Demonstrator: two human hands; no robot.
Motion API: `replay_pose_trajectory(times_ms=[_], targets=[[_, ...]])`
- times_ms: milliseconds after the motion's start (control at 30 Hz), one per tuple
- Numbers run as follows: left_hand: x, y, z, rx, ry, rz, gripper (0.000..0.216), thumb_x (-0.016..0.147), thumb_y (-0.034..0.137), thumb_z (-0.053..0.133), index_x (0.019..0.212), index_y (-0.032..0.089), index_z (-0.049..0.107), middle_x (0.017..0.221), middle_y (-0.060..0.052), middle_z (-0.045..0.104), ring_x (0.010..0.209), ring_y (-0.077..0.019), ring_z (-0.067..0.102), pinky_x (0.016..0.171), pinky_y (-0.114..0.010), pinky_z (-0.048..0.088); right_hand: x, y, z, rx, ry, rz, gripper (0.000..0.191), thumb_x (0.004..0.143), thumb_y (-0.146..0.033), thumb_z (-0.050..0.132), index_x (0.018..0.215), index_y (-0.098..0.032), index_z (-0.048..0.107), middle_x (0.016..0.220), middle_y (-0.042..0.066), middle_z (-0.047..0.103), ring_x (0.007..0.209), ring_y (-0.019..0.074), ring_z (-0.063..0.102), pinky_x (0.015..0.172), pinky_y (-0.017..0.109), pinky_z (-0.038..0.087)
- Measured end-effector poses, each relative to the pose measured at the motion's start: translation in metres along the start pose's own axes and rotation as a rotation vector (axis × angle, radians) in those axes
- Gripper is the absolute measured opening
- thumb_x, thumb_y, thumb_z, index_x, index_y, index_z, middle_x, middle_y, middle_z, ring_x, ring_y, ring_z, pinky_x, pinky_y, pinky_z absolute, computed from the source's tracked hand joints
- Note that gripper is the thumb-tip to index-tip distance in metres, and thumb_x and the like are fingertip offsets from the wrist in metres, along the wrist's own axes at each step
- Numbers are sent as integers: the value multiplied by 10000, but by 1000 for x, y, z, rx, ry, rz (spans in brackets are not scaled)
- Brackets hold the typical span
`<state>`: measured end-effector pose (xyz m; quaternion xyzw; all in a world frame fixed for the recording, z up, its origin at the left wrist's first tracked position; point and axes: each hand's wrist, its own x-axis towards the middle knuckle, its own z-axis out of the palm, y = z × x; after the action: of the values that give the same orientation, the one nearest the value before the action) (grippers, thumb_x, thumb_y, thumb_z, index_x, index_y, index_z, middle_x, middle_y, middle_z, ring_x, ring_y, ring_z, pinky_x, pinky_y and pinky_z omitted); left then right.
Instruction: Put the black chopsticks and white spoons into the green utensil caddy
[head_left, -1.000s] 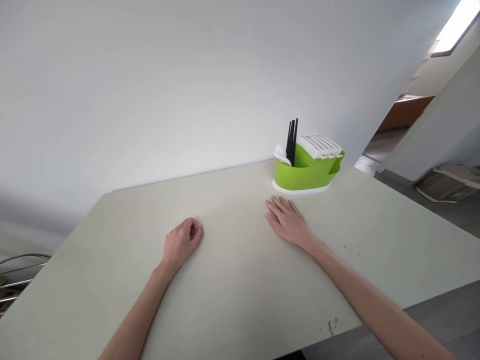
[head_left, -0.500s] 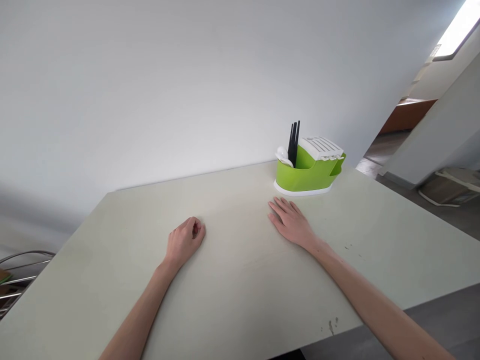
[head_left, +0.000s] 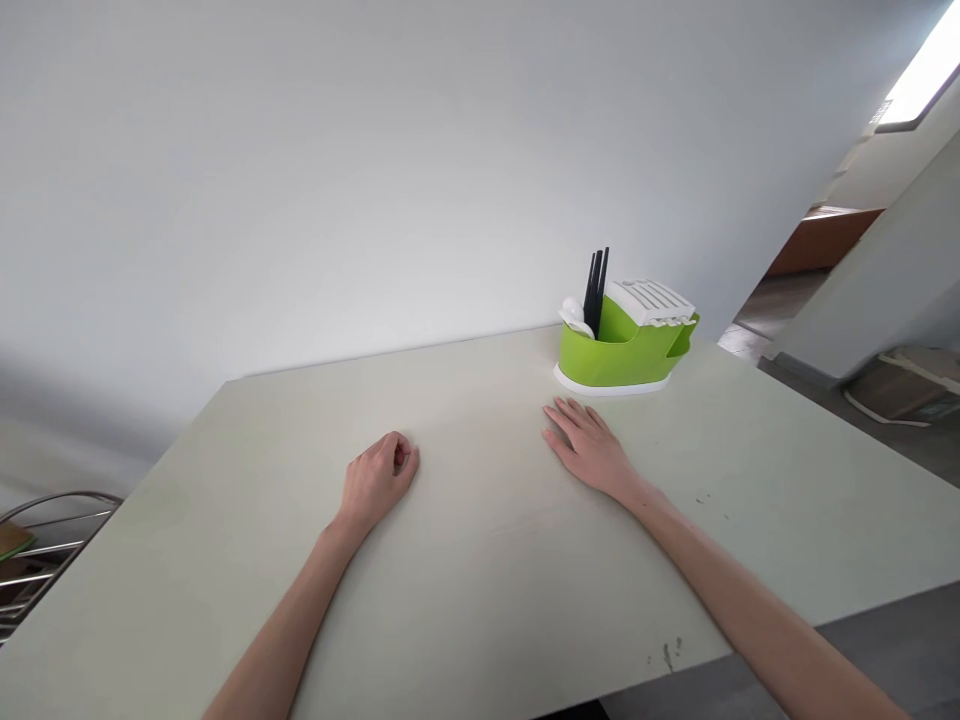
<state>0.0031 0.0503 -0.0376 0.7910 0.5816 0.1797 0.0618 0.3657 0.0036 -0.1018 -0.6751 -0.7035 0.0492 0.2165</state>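
Observation:
My left hand (head_left: 377,479) rests on the pale table (head_left: 480,560) in a loose fist, with nothing visible in it. My right hand (head_left: 590,447) lies flat on the tabletop, fingers stretched out and pointing toward the wall. Just beyond its fingertips stands a green cutlery holder (head_left: 626,345) on a white base. It carries black chopsticks (head_left: 598,288), a white spoon (head_left: 574,314) and a white slotted lid (head_left: 651,299). Neither hand touches the holder.
A plain white wall (head_left: 337,170) runs behind the table. A metal wire rack (head_left: 41,555) sits low at the left. On the right the floor opens toward a doorway, with a flat box (head_left: 907,385) on the ground.
Both hands stay in place on the table. The view has drifted slightly, so everything sits a little further right and lower in the picture.

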Motion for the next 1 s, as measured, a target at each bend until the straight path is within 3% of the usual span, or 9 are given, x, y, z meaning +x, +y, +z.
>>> replay_pose_trajectory(times_ms=[1000], targets=[[0, -1, -2, 41, -16, 9, 262, 1031, 427, 360, 905, 256, 513, 860, -1, 689, 681, -184, 568, 622, -306, 374, 0, 0, -2, 49, 21, -19, 550, 1080, -471, 357, 1529, -209, 537, 1674, 91, 417, 1576, 276, 334, 1308, 518, 246]])
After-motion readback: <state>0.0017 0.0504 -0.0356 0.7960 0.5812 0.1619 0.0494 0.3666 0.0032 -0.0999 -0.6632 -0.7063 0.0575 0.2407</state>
